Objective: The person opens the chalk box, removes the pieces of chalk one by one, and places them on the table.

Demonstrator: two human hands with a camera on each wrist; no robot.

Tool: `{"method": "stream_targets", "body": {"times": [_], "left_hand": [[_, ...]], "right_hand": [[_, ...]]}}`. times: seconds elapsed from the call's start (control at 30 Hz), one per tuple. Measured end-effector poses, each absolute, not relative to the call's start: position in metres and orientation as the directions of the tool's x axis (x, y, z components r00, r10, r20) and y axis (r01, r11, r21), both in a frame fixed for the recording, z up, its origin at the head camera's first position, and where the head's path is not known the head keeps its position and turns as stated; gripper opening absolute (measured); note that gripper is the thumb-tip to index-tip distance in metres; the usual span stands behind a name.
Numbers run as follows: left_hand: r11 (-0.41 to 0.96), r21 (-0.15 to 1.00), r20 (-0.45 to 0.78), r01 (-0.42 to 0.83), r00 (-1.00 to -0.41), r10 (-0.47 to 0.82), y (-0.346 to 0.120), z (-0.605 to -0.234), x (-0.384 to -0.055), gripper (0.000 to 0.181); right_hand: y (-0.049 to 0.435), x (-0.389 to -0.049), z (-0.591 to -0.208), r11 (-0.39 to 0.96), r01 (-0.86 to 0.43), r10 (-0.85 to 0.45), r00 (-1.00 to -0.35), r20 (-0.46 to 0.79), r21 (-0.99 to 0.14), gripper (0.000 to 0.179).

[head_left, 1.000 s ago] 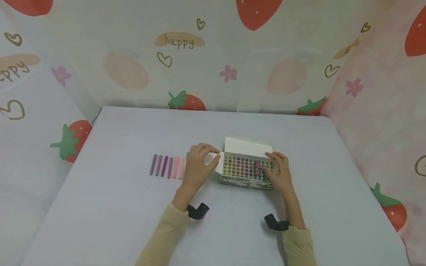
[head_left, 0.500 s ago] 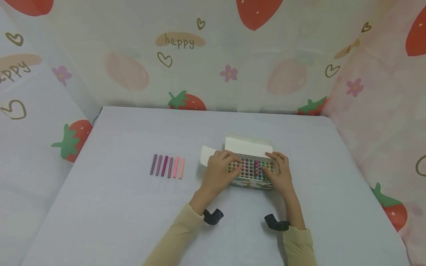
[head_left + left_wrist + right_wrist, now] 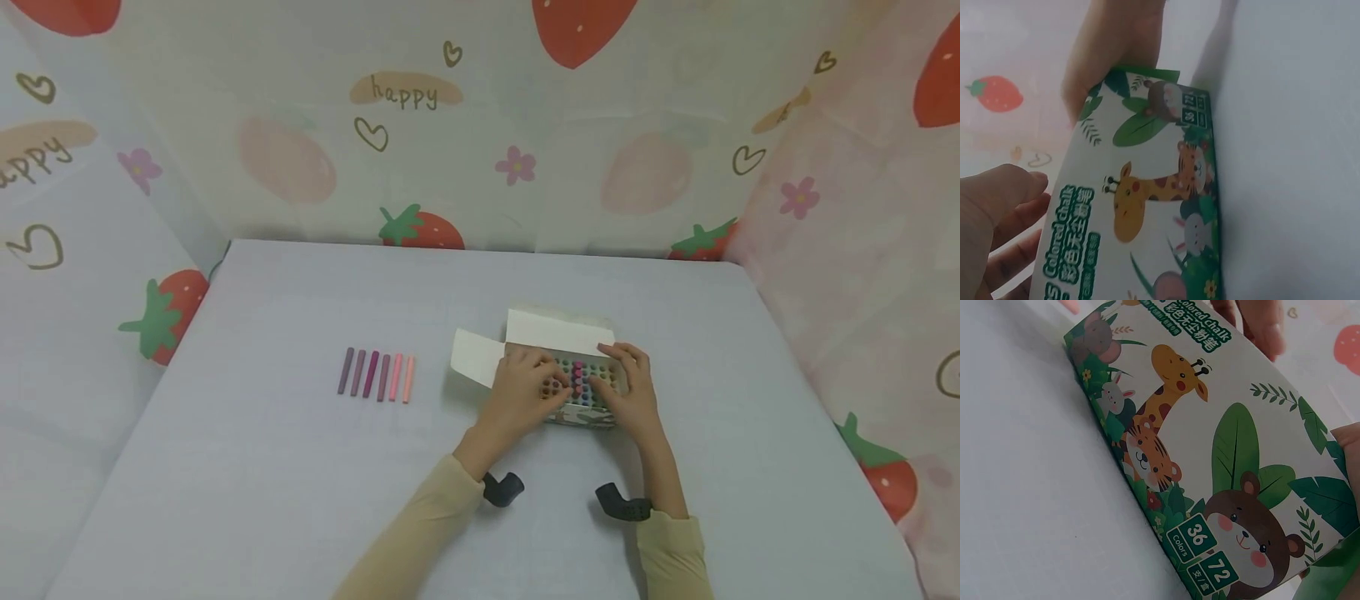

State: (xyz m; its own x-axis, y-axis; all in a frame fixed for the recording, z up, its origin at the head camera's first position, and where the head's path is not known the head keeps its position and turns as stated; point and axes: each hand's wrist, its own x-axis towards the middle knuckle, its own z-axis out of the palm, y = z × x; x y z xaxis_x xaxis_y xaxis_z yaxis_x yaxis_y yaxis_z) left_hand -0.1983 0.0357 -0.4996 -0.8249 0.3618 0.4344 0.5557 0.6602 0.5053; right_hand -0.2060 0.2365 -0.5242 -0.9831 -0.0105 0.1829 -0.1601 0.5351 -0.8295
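An open chalk box (image 3: 581, 415) holds rows of coloured chalk ends; a short column of pink ends (image 3: 577, 371) stands out among them. My left hand (image 3: 517, 392) reaches over the box's left part, thumb and fingertips close beside the pink column. In the left wrist view, its thumb and fingers (image 3: 1004, 200) are behind the box's top edge, and whether they touch a chalk is hidden. My right hand (image 3: 633, 396) holds the box's right end, thumb over the chalks and fingers at the back edge. The printed box front (image 3: 1210, 437) fills the right wrist view.
Several purple, pink and peach chalk sticks (image 3: 375, 377) lie in a row on the white table (image 3: 300, 483), left of the box. The box's lid (image 3: 558, 329) stands up at the back, and a side flap (image 3: 474, 354) sticks out left. Patterned cloth (image 3: 570, 125) surrounds the table.
My left hand has moved right from the box's left flap, across the chalks, to the pink column. My right hand and the box have stayed in place.
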Motion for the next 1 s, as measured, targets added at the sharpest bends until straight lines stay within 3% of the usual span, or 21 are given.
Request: {"method": "stream_targets", "body": {"times": [0.53, 1.0], "left_hand": [[0.823, 0.398, 0.369, 0.405, -0.892, 0.260, 0.062, -0.493, -0.193, 0.015], [0.818, 0.330, 0.501, 0.472, -0.822, 0.272, 0.065, -0.483, -0.195, 0.013]], "right_hand": [[0.237, -0.207, -0.524, 0.536, -0.171, -0.016, -0.981, 0.192, -0.827, 0.048], [0.238, -0.207, -0.523, 0.539, -0.147, -0.007, -0.985, 0.170, -0.829, 0.048]]}}
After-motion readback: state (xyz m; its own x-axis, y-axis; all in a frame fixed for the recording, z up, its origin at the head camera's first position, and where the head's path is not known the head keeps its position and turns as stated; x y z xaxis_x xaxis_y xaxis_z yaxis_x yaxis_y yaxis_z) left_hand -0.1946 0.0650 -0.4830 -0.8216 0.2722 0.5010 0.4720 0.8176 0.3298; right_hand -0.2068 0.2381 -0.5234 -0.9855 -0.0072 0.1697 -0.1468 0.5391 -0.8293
